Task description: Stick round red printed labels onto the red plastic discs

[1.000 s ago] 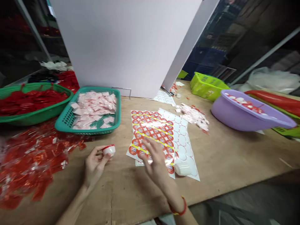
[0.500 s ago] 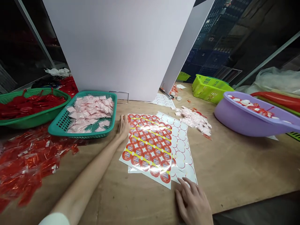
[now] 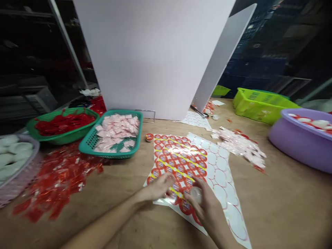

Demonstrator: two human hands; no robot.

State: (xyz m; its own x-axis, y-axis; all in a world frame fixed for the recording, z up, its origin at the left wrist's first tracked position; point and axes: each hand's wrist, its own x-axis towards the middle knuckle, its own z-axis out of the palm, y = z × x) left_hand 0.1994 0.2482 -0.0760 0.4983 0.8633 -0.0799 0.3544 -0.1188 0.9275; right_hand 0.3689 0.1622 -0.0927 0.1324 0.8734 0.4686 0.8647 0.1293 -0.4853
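A sheet of round red stickers with yellow stripes (image 3: 172, 162) lies on the wooden table, overlapping a used white backing sheet (image 3: 220, 169). Above the near part of the sticker sheet is my left hand (image 3: 161, 186), its fingers smeared by motion; whether they hold anything is unclear. My right hand (image 3: 209, 204) is curled round a small whitish round tub (image 3: 196, 194), over the sheet's lower right part. Beyond the sheet's upper left corner stands a small round tub with a red sticker on top (image 3: 149, 137).
To the left are a teal basket (image 3: 84, 147) of pink packets, a green basket (image 3: 58, 137) of red items, a pale basket (image 3: 19, 186) of white round pieces, and red packets (image 3: 63, 174). At right stand a purple basin (image 3: 298, 148) and a lime basket (image 3: 255, 105). A white board (image 3: 153, 62) rises behind.
My left hand has left the spot beside the teal basket, where the stickered tub now shows, and come nearer. My right hand has lifted from the table and holds a tub. The view has swung left.
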